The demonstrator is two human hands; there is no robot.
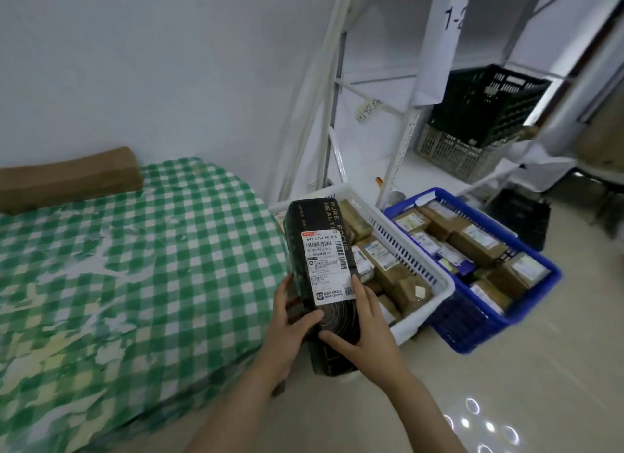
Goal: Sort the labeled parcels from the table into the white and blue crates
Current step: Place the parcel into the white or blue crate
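Observation:
A long black parcel (312, 236) with a white shipping label is held in the air between the table and the crates, label facing me. My left hand (287, 324) grips its lower left side with the thumb across the front. My right hand (363, 327) grips its lower right side, fingers spread on the front. Behind it on the floor stands the white crate (405, 250), holding several brown labeled parcels. The blue crate (526, 310) stands to its right, also full of labeled parcels. One brown parcel (67, 179) lies at the table's far left.
The table (135, 283) has a green and white checked cloth. A white metal shelf rack (398, 141) stands behind the crates with a black basket (486, 104) and a grey basket (452, 155) on it. Pale floor lies at the lower right.

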